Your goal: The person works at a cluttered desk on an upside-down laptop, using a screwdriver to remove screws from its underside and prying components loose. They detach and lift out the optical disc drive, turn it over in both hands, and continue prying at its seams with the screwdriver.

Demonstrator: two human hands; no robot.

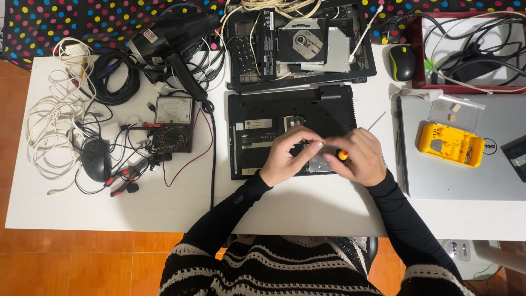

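**Hands at the underside of an opened black laptop**

Hands meet over the lower right part of a black laptop (290,118) that lies upside down in the middle of the white tabletop (307,208). In the head view, the right hand (359,156) is closed around a small screwdriver (337,154) with a red and yellow handle; only the end of the handle shows between the fingers, and the tip is hidden. The left hand (287,153) is half closed, with its fingertips pinched together just beside the screwdriver, touching the laptop near a silver metal part. I cannot tell whether it holds something small.

Behind the laptop lies a dismantled laptop shell (301,49) with an optical drive (312,44) on top of it. To the left are an analog multimeter (173,112) with red leads, a black hair dryer (172,35), coiled black and white cables (55,120), and a dark mouse (97,160). To the right rests a closed silver laptop (466,175); on it stands a yellow bit case (450,144) with its clear lid open. A black and green mouse (403,61) lies near a red tray (417,66) full of cables.
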